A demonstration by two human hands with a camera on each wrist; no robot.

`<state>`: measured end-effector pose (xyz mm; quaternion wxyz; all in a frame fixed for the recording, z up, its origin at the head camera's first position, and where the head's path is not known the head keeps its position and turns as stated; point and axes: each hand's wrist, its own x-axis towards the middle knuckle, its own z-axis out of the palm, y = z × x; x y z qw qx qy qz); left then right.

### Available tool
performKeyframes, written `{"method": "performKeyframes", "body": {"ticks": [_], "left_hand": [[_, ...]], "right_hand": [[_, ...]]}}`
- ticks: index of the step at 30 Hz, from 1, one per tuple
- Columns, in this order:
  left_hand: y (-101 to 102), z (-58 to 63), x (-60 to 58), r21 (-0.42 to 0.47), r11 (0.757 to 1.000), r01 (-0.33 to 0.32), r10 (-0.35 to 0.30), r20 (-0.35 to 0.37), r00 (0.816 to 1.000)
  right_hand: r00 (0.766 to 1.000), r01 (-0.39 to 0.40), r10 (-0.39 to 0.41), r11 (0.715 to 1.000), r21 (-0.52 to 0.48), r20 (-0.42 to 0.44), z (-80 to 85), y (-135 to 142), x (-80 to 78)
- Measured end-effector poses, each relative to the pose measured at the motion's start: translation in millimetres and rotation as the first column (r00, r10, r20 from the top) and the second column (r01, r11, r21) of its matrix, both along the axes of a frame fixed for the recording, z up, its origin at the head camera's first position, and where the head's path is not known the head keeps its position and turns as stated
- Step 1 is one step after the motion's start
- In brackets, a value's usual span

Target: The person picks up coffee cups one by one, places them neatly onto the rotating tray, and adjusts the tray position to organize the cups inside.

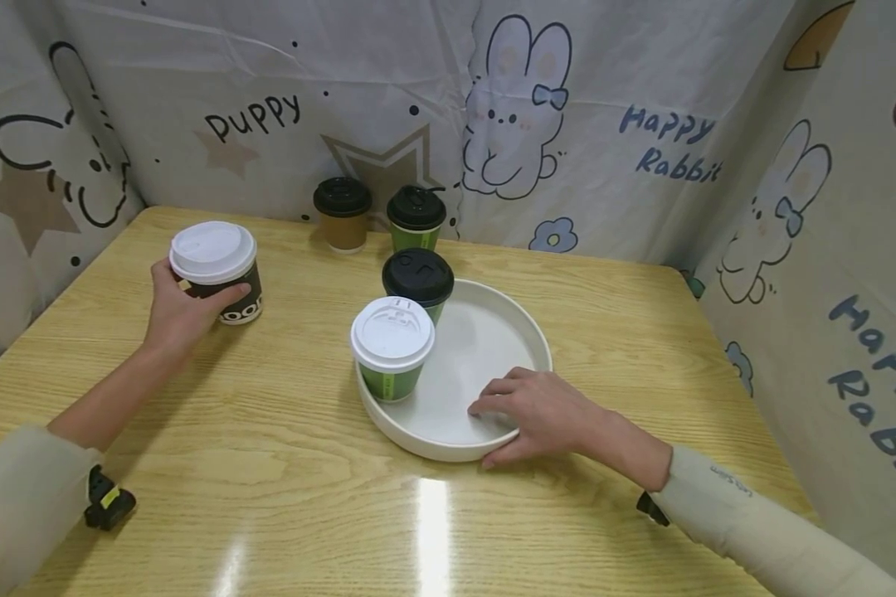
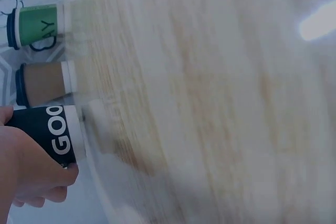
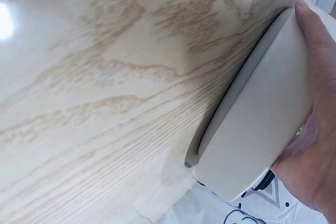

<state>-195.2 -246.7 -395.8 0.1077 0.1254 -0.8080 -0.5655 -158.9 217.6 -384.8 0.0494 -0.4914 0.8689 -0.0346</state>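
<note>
At the left of the head view, my left hand (image 1: pixel 182 313) grips a black paper cup (image 1: pixel 242 303) with a white lid, thumb across its front. White letters show on this cup (image 2: pixel 44 129) in the left wrist view. My right hand (image 1: pixel 541 414) holds the near right rim of a round white tray (image 1: pixel 418 444), thumb outside the wall and fingers over the inside. On the tray's left side stand a green cup (image 1: pixel 392 381) with a white lid and, behind it, a green cup with a black lid (image 1: pixel 418 278).
Toward the back of the wooden table (image 1: pixel 269 464) stand a brown cup (image 1: pixel 343 225) and another green cup (image 1: pixel 416 236), both black-lidded. Printed cloth (image 1: pixel 388 83) hangs behind the table and along its sides.
</note>
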Motion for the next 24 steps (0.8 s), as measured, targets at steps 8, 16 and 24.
{"method": "performKeyframes", "body": {"ticks": [8,16,24], "left_hand": [[10,12.9,19.9,-0.006,0.998,0.063,-0.063,-0.047,0.997],[28,32.1,53.0,-0.065,0.981,0.182,-0.188,-0.115,0.975],[47,50.9,78.7,-0.033,0.957,0.288,-0.288,-0.2,0.936]], "right_hand": [[1.0,0.002,-0.002,1.0,0.002,-0.006,-0.3,-1,0.8],[1.0,0.006,-0.006,1.0,0.013,-0.007,-1.5,-2,1.5],[1.0,0.014,-0.014,1.0,0.014,-0.01,-1.6,-1,1.6]]}}
